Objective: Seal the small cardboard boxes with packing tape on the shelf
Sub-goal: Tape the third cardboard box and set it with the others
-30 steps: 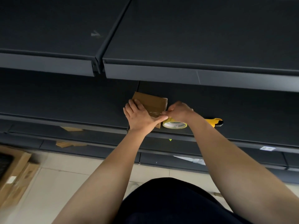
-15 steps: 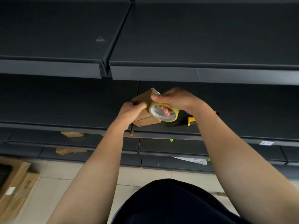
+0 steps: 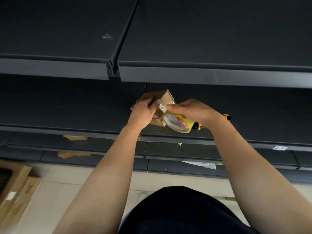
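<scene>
A small brown cardboard box [image 3: 166, 98] is tilted up off the dark shelf [image 3: 67, 108], one corner pointing upward. My left hand [image 3: 143, 112] grips its left side with the fingers curled over the top. My right hand [image 3: 190, 110] holds a yellowish roll of packing tape [image 3: 179, 123] against the box's right face, fingers through the core. A crinkled strip of clear tape [image 3: 162, 107] runs from the roll onto the box between my two hands.
A yellow and black utility knife [image 3: 226, 116] lies on the shelf behind my right wrist. Flat cardboard pieces [image 3: 75, 137] lie on lower shelves at the left. Larger cartons [image 3: 15, 186] stand on the floor at the bottom left. An upper shelf [image 3: 168, 75] overhangs.
The box went from lying flat on the shelf to being lifted and tilted on end. My right hand raised the tape roll with it and drew tape over the box's right face.
</scene>
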{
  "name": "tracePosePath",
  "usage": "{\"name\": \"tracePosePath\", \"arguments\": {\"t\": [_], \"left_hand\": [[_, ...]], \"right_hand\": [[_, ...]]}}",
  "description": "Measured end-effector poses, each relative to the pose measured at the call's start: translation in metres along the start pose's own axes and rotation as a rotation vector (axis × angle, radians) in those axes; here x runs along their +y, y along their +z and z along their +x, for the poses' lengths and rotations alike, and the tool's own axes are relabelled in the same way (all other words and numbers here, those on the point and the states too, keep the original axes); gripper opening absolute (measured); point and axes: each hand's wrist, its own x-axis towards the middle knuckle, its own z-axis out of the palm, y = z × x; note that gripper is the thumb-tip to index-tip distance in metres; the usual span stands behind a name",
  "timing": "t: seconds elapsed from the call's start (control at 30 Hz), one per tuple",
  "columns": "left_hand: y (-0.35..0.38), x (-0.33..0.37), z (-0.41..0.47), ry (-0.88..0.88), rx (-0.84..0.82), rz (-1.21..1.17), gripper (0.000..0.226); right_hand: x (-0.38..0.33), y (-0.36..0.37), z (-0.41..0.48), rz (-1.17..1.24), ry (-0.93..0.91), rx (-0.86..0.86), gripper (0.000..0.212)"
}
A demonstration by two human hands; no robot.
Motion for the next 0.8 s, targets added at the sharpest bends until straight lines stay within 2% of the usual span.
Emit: {"name": "tracePosePath", "arguments": {"t": [0.1,0.2,0.3,0.37,0.43,0.5,0.57,0.7,0.8], "left_hand": [[0.014,0.003,0.004,-0.005,-0.072,0.246,0.060],[0.027,0.007,0.000,0.039,-0.105,0.529,0.062],[0.033,0.008,-0.004,0.048,-0.102,0.642,0.061],[0.027,0.010,-0.003,0.062,-0.071,0.573,0.058],[0.015,0.018,-0.004,0.094,-0.017,0.346,0.050],[0.004,0.023,-0.004,0.072,-0.010,0.164,0.042],[-0.003,0.025,-0.003,0.038,-0.018,0.123,0.040],[-0.006,0.028,0.003,-0.033,0.014,0.121,0.041],[-0.019,0.021,0.012,-0.094,0.072,0.152,0.041]], "right_hand": [[0.020,-0.003,-0.006,-0.076,0.070,0.029,0.055],[0.035,0.002,-0.011,-0.049,0.112,0.021,0.053],[0.041,0.005,-0.014,0.012,0.109,0.043,0.050],[0.037,0.002,-0.015,0.081,0.100,0.053,0.046],[0.027,-0.004,-0.015,0.130,0.052,0.048,0.037],[0.015,-0.010,-0.013,0.131,0.003,0.034,0.042],[0.004,-0.012,-0.011,0.108,-0.040,0.023,0.050],[-0.008,-0.013,0.000,0.046,-0.060,0.051,0.043],[-0.003,-0.016,0.004,-0.072,-0.048,0.042,0.053]]}}
